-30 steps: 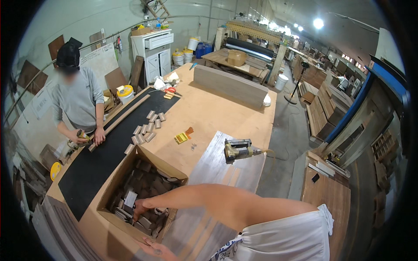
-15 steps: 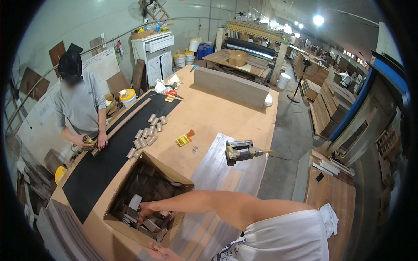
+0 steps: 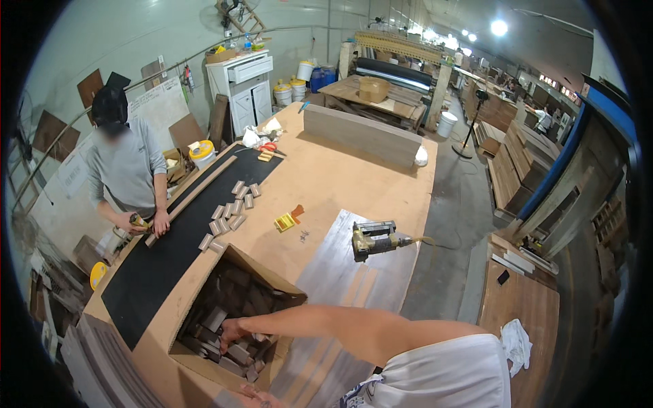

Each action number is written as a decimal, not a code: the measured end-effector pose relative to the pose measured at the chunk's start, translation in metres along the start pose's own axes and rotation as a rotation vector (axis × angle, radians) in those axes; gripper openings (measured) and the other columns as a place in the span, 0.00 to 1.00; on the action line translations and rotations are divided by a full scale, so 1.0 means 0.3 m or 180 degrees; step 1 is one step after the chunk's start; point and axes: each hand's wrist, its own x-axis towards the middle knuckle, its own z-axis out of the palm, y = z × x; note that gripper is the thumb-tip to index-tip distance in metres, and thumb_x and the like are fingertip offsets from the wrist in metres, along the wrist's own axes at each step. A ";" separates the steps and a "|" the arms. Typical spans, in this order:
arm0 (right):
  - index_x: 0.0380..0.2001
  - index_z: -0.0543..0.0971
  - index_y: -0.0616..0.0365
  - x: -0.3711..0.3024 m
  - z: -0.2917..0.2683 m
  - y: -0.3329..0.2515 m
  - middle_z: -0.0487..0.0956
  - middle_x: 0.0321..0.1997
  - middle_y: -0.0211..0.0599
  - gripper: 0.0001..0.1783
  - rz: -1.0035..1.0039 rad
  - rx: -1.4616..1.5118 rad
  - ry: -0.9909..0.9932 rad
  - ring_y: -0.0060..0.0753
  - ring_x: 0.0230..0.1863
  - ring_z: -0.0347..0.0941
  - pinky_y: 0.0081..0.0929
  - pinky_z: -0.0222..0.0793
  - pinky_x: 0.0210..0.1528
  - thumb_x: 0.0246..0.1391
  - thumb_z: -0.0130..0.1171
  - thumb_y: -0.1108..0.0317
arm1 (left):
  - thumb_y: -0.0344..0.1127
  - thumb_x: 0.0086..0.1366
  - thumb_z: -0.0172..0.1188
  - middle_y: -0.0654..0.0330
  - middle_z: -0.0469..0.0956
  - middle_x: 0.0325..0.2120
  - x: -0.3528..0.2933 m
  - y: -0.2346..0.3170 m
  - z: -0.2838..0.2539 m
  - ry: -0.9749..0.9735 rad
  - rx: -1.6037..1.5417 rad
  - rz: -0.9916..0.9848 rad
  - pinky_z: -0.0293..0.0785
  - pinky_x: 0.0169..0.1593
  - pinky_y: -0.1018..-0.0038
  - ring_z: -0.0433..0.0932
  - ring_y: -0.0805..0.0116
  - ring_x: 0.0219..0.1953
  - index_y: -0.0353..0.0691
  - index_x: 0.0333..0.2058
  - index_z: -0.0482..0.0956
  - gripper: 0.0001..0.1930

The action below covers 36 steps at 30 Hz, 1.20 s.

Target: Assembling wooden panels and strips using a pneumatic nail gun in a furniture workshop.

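An open cardboard box (image 3: 288, 292) stands at the near left of the worktable, heaped with small brown and grey wooden blocks (image 3: 238, 353). Deep inside it is my right hand (image 3: 232, 332), its fingers curled down onto a wooden block and partly hidden among the pieces. A paler block (image 3: 215, 319) lies just beside those fingers. By the box's near side, at the lower edge of the view, my left hand (image 3: 257, 397) shows only in part; its fingers are apart and nothing is visible in them.
On the worktable (image 3: 326, 183) lie a nail gun (image 3: 374, 239) with a hose, a yellow packet (image 3: 284, 222), loose blocks (image 3: 221, 225) and a long grey-brown board (image 3: 360, 135) on edge. Across the black mat (image 3: 153, 279), a co-worker (image 3: 129, 166) holds a tool against a wooden strip.
The whole view has shifted slightly. My right hand remains down in the box among the blocks, and the left stays near the lower edge.
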 end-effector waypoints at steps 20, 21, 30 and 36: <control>0.49 0.76 0.69 -0.322 -0.239 -0.113 0.81 0.42 0.47 0.44 -0.0550 0.0410 0.1151 0.36 0.43 0.77 0.31 0.75 0.45 0.30 0.79 0.52 | 0.34 0.68 0.52 0.36 0.75 0.50 0.231 0.005 -0.105 0.0256 -0.1073 -0.0260 0.67 0.59 0.56 0.73 0.40 0.53 0.24 0.58 0.70 0.24; 0.45 0.80 0.65 -0.352 -0.274 -0.103 0.81 0.41 0.42 0.36 -0.0868 0.0924 0.1219 0.33 0.41 0.77 0.31 0.74 0.45 0.33 0.79 0.53 | 0.34 0.68 0.53 0.34 0.75 0.51 0.348 0.121 -0.148 -0.0037 -0.0816 -0.0208 0.66 0.60 0.58 0.73 0.39 0.54 0.22 0.59 0.68 0.25; 0.42 0.81 0.57 -0.762 -0.600 0.109 0.81 0.39 0.30 0.19 -0.1535 0.2191 0.1734 0.24 0.44 0.75 0.24 0.71 0.47 0.50 0.71 0.59 | 0.33 0.64 0.55 0.38 0.64 0.63 0.583 0.300 -0.201 0.0083 0.0872 0.0726 0.61 0.65 0.59 0.64 0.40 0.64 0.31 0.66 0.60 0.32; 0.38 0.84 0.55 -0.705 -0.874 0.799 0.83 0.36 0.31 0.16 -0.1002 0.1191 0.1904 0.25 0.39 0.78 0.29 0.74 0.45 0.50 0.68 0.57 | 0.58 0.54 0.70 0.40 0.59 0.67 0.946 0.439 0.149 -0.3082 0.0191 0.0264 0.54 0.71 0.61 0.58 0.45 0.70 0.34 0.68 0.58 0.51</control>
